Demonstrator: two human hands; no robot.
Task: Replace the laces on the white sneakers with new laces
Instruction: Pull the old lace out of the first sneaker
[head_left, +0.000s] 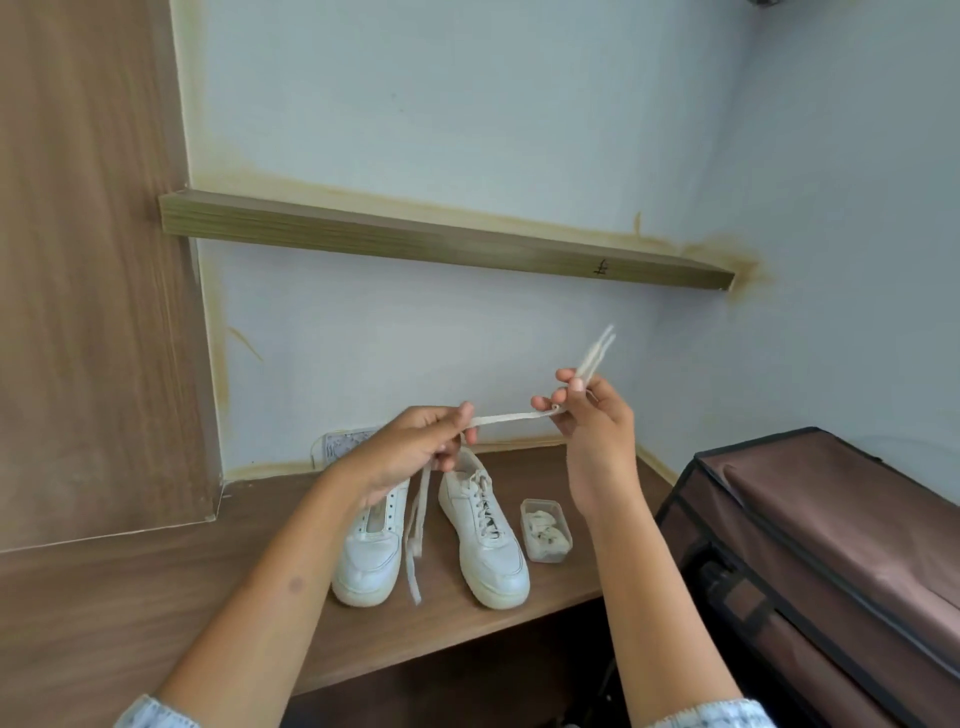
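Pinching a flat white cotton lace (511, 415) taut between left hand (415, 447) and right hand (592, 421) above the unlaced left white leather sneaker (370, 551), risk: dangling tail snags, slipping the pinch.

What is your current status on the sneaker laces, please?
Left hand and right hand both pinch one lace, stretched between them. Left sneaker unlaced, right sneaker laced. Box of laces beside. Nothing in the way.

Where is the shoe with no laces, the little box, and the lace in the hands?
unlaced sneaker (366, 558), head view, toe top.
plastic box (558, 552), head view, near rim.
lace (511, 417), head view, stretch between hands.
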